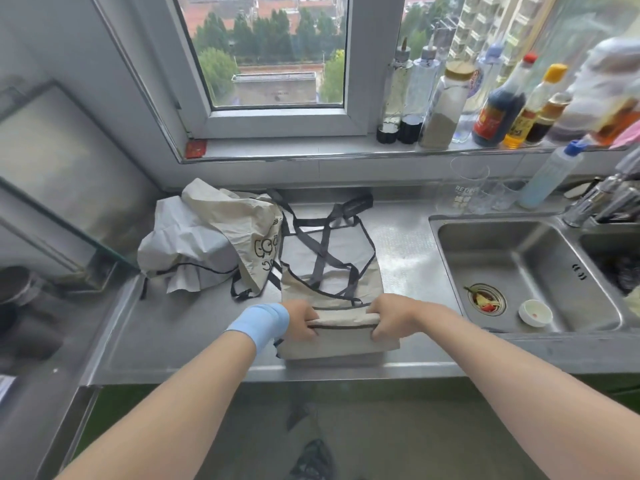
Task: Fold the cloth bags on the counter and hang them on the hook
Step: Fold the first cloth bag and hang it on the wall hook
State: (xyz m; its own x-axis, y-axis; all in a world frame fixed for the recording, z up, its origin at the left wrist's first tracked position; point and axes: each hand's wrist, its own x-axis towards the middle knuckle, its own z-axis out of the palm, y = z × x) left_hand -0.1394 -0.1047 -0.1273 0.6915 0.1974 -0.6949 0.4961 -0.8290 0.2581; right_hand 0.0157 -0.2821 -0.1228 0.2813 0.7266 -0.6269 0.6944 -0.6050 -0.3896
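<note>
A beige cloth bag [332, 285] with dark grey straps lies flat on the steel counter [194, 327], its near part folded over into a thick band at the counter's front. My left hand [303, 320], with a blue band on the wrist, grips the left end of that fold. My right hand [393, 317] grips the right end. Behind and to the left, a crumpled heap of other cloth bags [207, 244] sits on the counter, one with black printed markings. No hook is in view.
A steel sink [519, 244] lies to the right, holding a small white dish [535, 312] and scraps in the drain. Taps [602, 199], glasses [467, 188] and a spray bottle [550, 174] stand behind it. Sauce bottles [498, 109] line the windowsill. A glass panel [52, 188] stands at left.
</note>
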